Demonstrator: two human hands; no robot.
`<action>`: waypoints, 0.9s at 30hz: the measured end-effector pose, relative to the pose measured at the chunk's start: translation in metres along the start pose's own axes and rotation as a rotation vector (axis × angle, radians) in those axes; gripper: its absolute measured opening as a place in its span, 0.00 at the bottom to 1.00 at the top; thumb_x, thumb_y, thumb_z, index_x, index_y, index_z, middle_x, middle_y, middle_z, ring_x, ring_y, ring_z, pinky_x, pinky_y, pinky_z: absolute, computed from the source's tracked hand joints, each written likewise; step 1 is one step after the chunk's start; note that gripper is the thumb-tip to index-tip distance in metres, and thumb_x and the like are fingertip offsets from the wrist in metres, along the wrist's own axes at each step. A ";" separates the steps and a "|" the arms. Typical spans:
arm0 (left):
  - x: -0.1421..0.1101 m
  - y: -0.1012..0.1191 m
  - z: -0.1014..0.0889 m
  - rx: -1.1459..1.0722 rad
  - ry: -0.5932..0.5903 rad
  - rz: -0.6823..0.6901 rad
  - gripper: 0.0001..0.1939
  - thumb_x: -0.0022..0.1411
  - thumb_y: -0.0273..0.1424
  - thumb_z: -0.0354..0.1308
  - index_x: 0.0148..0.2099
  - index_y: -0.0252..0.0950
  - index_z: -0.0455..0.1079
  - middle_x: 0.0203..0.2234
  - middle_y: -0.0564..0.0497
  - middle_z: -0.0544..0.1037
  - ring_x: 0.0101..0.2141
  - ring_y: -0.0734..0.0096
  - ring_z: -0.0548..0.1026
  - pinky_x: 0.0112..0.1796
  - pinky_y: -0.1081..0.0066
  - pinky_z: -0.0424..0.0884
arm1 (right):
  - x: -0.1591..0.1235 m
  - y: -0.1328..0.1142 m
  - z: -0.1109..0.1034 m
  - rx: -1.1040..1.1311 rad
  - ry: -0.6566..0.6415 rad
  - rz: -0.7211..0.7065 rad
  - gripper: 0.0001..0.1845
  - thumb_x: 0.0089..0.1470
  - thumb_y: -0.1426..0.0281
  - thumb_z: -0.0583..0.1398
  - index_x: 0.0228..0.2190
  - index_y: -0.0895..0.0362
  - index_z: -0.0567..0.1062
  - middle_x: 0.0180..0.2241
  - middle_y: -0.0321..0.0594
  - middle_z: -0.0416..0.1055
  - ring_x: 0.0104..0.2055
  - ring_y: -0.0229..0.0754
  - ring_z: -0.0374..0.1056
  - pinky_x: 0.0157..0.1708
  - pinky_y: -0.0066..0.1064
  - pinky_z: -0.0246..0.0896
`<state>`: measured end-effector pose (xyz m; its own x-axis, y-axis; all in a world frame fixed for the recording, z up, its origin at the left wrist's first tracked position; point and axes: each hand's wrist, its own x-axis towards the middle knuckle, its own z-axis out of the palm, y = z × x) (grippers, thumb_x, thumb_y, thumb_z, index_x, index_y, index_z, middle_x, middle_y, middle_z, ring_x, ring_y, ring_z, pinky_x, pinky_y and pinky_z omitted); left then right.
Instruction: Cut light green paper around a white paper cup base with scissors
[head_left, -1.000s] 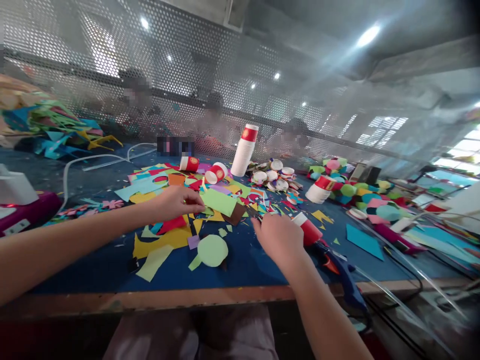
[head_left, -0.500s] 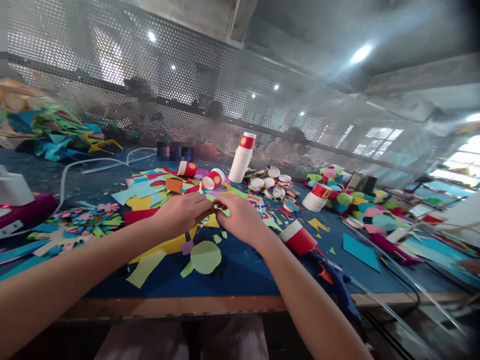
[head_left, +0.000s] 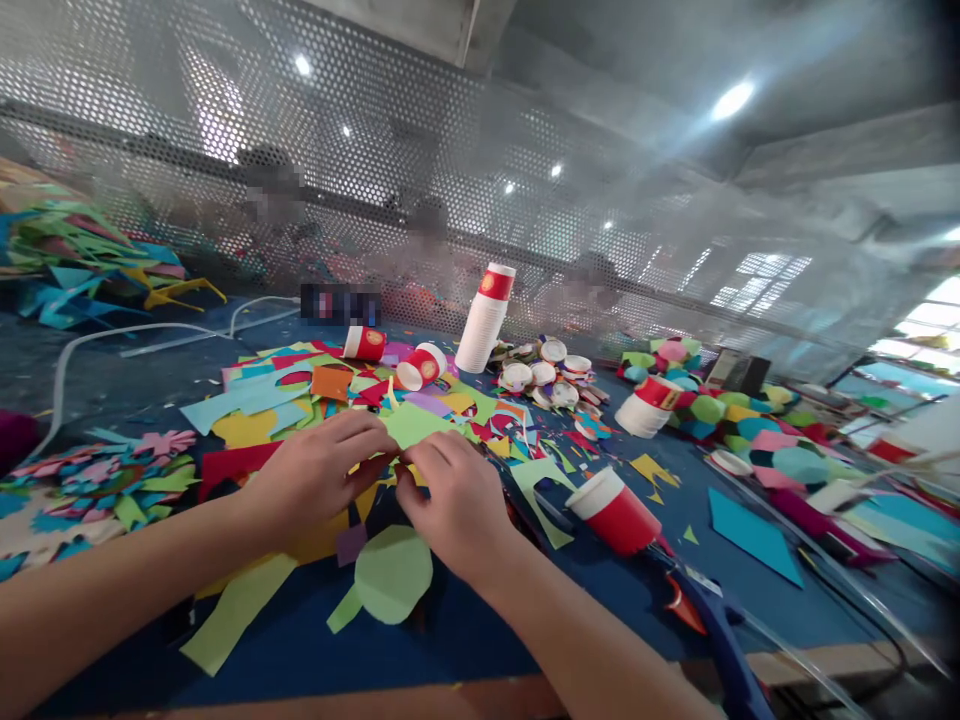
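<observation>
My left hand (head_left: 322, 470) and my right hand (head_left: 454, 505) meet above the paper scraps, thumbs and fingers pinched together. Whatever lies between the fingertips is too small or hidden to make out. Just behind the fingers is a light green paper piece (head_left: 416, 425). Below my right hand lies a pale green paper circle (head_left: 394, 575), with a small green strip (head_left: 346, 608) at its lower left. A purple paper square (head_left: 351, 545) is beside the circle. To the right, a cut-out green scrap (head_left: 541, 485) rests near a tipped red-and-white paper cup (head_left: 616, 512).
A blue glue gun (head_left: 712, 620) lies at the right, touching the cup. Behind the scraps stand a leaning cup stack (head_left: 484, 325) and two tipped red cups (head_left: 421, 367). Paper flowers (head_left: 142, 470) are piled left. A perforated metal screen (head_left: 360, 160) closes off the back.
My right hand let go of a dark tool like scissors and came left to meet my left hand. The view has moved closer to the table.
</observation>
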<state>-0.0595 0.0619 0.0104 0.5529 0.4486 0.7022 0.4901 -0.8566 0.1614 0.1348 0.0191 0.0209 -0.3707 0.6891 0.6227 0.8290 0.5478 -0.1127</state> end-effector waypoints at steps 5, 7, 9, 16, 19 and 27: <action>0.001 0.003 0.000 -0.019 0.036 0.011 0.10 0.71 0.26 0.52 0.44 0.39 0.76 0.38 0.47 0.81 0.40 0.63 0.79 0.40 0.67 0.75 | -0.002 0.002 -0.003 0.028 0.058 -0.021 0.09 0.58 0.75 0.55 0.28 0.56 0.73 0.30 0.44 0.74 0.36 0.47 0.69 0.34 0.35 0.60; 0.002 0.005 0.001 -0.036 0.037 0.002 0.09 0.71 0.27 0.53 0.42 0.39 0.76 0.37 0.47 0.81 0.39 0.64 0.79 0.39 0.67 0.75 | -0.003 0.004 -0.006 0.057 0.054 -0.010 0.09 0.58 0.74 0.54 0.28 0.56 0.72 0.30 0.44 0.73 0.35 0.46 0.68 0.34 0.35 0.60; 0.003 0.008 0.001 -0.053 0.036 -0.014 0.09 0.71 0.27 0.54 0.40 0.38 0.75 0.36 0.47 0.80 0.38 0.64 0.79 0.38 0.68 0.75 | -0.004 0.007 -0.008 0.094 0.036 0.003 0.08 0.57 0.74 0.54 0.26 0.56 0.69 0.29 0.43 0.72 0.34 0.46 0.67 0.34 0.35 0.60; 0.004 0.011 0.008 -0.144 0.054 -0.078 0.09 0.69 0.27 0.53 0.39 0.36 0.75 0.36 0.46 0.79 0.39 0.64 0.78 0.39 0.68 0.75 | 0.001 0.008 -0.012 0.243 -0.053 0.097 0.07 0.55 0.70 0.52 0.25 0.53 0.61 0.27 0.42 0.68 0.33 0.45 0.63 0.34 0.36 0.58; 0.006 0.005 0.010 -0.180 0.040 -0.123 0.10 0.70 0.29 0.53 0.39 0.36 0.76 0.36 0.46 0.80 0.39 0.64 0.78 0.40 0.68 0.74 | 0.004 0.011 -0.015 0.324 -0.080 0.204 0.08 0.54 0.65 0.52 0.25 0.53 0.62 0.27 0.40 0.66 0.32 0.44 0.62 0.32 0.35 0.57; 0.009 -0.017 0.009 -0.282 -0.195 -0.125 0.09 0.66 0.31 0.61 0.47 0.40 0.80 0.40 0.48 0.84 0.43 0.62 0.80 0.44 0.67 0.74 | 0.010 0.040 -0.036 0.441 -0.335 0.552 0.11 0.55 0.64 0.51 0.22 0.53 0.63 0.21 0.31 0.57 0.24 0.37 0.55 0.25 0.30 0.48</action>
<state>-0.0566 0.0829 0.0073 0.6320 0.5712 0.5237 0.3722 -0.8165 0.4414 0.1795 0.0316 0.0505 -0.1180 0.9847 0.1285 0.7132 0.1740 -0.6790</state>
